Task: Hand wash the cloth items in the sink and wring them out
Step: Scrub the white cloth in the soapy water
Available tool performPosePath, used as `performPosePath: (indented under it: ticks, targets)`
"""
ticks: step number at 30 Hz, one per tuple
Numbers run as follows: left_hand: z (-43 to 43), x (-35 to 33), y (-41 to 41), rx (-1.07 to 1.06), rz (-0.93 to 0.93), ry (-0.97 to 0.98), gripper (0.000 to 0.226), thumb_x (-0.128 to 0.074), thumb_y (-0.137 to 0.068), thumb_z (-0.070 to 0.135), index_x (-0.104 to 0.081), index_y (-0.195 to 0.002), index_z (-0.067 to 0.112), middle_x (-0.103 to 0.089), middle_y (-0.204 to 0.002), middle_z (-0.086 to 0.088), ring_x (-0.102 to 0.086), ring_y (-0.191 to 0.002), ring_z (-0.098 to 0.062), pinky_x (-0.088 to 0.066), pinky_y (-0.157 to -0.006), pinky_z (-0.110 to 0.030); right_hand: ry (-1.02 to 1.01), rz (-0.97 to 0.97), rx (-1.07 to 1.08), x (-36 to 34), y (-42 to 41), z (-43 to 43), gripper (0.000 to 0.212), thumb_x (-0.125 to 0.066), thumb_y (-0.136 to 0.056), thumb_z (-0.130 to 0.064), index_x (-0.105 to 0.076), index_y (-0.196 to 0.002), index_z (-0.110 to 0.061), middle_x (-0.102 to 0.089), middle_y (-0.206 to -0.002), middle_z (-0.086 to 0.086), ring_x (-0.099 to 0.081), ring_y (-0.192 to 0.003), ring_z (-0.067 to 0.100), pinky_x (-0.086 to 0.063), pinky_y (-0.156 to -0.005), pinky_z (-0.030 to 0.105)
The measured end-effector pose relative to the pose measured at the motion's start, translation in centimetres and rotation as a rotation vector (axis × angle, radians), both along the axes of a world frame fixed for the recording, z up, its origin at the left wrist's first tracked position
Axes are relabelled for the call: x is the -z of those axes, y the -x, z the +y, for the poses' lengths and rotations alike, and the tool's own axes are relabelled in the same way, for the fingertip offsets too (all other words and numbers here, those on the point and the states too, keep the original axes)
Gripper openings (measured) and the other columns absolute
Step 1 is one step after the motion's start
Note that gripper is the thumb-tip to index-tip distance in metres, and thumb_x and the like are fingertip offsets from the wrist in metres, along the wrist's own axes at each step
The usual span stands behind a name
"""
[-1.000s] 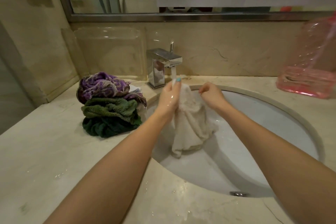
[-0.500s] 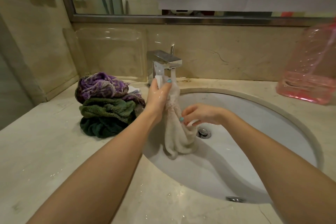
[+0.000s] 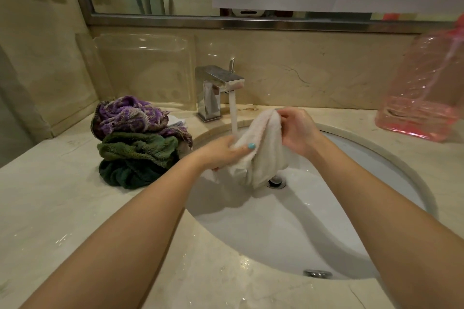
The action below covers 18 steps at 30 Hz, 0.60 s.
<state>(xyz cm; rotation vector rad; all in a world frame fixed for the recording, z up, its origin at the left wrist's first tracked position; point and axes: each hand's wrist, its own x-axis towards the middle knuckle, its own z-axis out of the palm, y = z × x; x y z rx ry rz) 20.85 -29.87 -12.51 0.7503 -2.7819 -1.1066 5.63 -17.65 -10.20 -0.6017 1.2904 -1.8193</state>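
Our left hand (image 3: 221, 153) grips the pale cloth (image 3: 263, 150) low down, fingers curled round it; our right hand (image 3: 298, 130) pinches its top edge. It hangs between our fingers, above the sink (image 3: 276, 228). Water (image 3: 233, 113) from the tap (image 3: 218, 83) falls just beyond the left fingers. Purple and green cloths (image 3: 140, 138) lie heaped on the table (image 3: 50, 195), left of them.

Lost the right side of the jug (image 3: 424, 108) past the frame edge. Saw only part of the drain (image 3: 277, 182) behind the cloth (image 3: 263, 143). Could not see most left fingers (image 3: 242, 149), tucked under it. Could not read print on the white scrap (image 3: 177, 123) behind the pile (image 3: 135, 143).
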Motion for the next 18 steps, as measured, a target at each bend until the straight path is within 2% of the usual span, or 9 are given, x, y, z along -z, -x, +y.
performPosePath:
  ticks: [2,4,7,9,11,12,15,16,18]
  targets:
    - [0.2,-0.2,-0.2,0.01,0.177,-0.012,0.04,-0.05,-0.097,0.049,-0.057,-0.125,0.022,-0.061,-0.121,-0.001,-0.06,-0.103,-0.015,-0.052,-0.088,-0.03,0.001,0.017,-0.007,-0.4,-0.5,-0.4,0.025,-0.043,-0.097,-0.013,-0.054,-0.076,-0.008,-0.056,-0.064,0.001,-0.054,-0.066,0.014,-0.046,-0.065,0.027]
    - [-0.2,-0.3,0.0,-0.013,0.292,-0.106,0.028,-0.05,-0.1,0.038,-0.062,-0.119,0.021,-0.051,-0.127,-0.003,-0.05,-0.111,-0.015,-0.045,-0.097,-0.035,-0.052,0.124,-0.004,-0.6,-1.0,-1.2,0.019,-0.043,-0.1,-0.014,-0.055,-0.088,-0.007,-0.059,-0.078,0.004,-0.058,-0.074,0.016,-0.05,-0.065,0.027]
    - [-0.3,-0.8,0.1,-0.06,0.451,-0.336,0.025,-0.048,-0.101,0.033,-0.061,-0.115,0.017,-0.06,-0.115,-0.009,-0.057,-0.101,-0.024,-0.048,-0.087,-0.039,-0.138,0.321,0.156,0.3,-0.9,-2.2,0.014,-0.044,-0.102,-0.015,-0.055,-0.093,-0.015,-0.06,-0.089,0.007,-0.058,-0.08,0.019,-0.048,-0.065,0.028]
    - [-0.3,-0.9,0.3,-0.148,0.53,-0.469,0.025,-0.05,-0.1,0.038,-0.06,-0.111,0.017,-0.065,-0.11,-0.012,-0.063,-0.098,-0.032,-0.052,-0.085,-0.045,-0.19,0.568,0.275,1.2,-0.6,-2.2,0.016,-0.043,-0.103,-0.02,-0.053,-0.09,-0.019,-0.058,-0.083,0.004,-0.053,-0.075,0.017,-0.042,-0.064,0.029]
    - [-0.1,-1.1,0.6,-0.193,0.539,-0.609,0.033,-0.052,-0.098,0.044,-0.056,-0.116,0.016,-0.066,-0.109,-0.012,-0.064,-0.094,-0.029,-0.053,-0.08,-0.042,-0.272,0.83,0.295,2.1,-0.4,-1.9,0.016,-0.039,-0.104,-0.022,-0.049,-0.092,-0.018,-0.05,-0.074,-0.001,-0.043,-0.065,0.012,-0.034,-0.059,0.029]
    - [-0.1,-1.1,0.7,-0.213,0.548,-0.658,0.041,-0.054,-0.095,0.046,-0.053,-0.121,0.015,-0.065,-0.11,-0.011,-0.063,-0.095,-0.027,-0.051,-0.08,-0.04,-0.315,0.895,0.28,2.4,-0.5,-1.9,0.017,-0.037,-0.104,-0.022,-0.047,-0.09,-0.017,-0.046,-0.07,-0.003,-0.038,-0.061,0.011,-0.03,-0.056,0.028]
    - [-0.1,-0.9,1.5,-0.366,0.587,-0.601,0.052,-0.055,-0.095,0.047,-0.044,-0.134,0.013,-0.056,-0.129,-0.01,-0.057,-0.109,-0.028,-0.049,-0.088,-0.042,-0.39,0.842,0.256,2.8,-1.1,-2.8,0.026,-0.038,-0.103,-0.022,-0.039,-0.077,-0.02,-0.039,-0.068,-0.004,-0.033,-0.06,0.01,-0.026,-0.054,0.028]
    - [-0.3,-0.7,1.7,-0.426,0.615,-0.531,0.048,-0.05,-0.099,0.042,-0.041,-0.136,0.013,-0.051,-0.131,-0.009,-0.056,-0.106,-0.025,-0.051,-0.083,-0.037,-0.378,0.777,0.263,2.7,-1.4,-3.2,0.03,-0.038,-0.103,-0.021,-0.037,-0.073,-0.021,-0.037,-0.067,-0.004,-0.031,-0.06,0.01,-0.024,-0.054,0.028]
    - [-0.5,-0.9,1.6,-0.511,0.663,-0.422,0.036,-0.041,-0.104,0.034,-0.039,-0.135,0.015,-0.048,-0.123,-0.006,-0.053,-0.087,-0.012,-0.053,-0.066,-0.024,-0.28,0.638,0.268,1.9,-2.3,-4.3,0.033,-0.037,-0.102,-0.017,-0.034,-0.07,-0.021,-0.032,-0.065,-0.002,-0.028,-0.059,0.011,-0.02,-0.053,0.03]
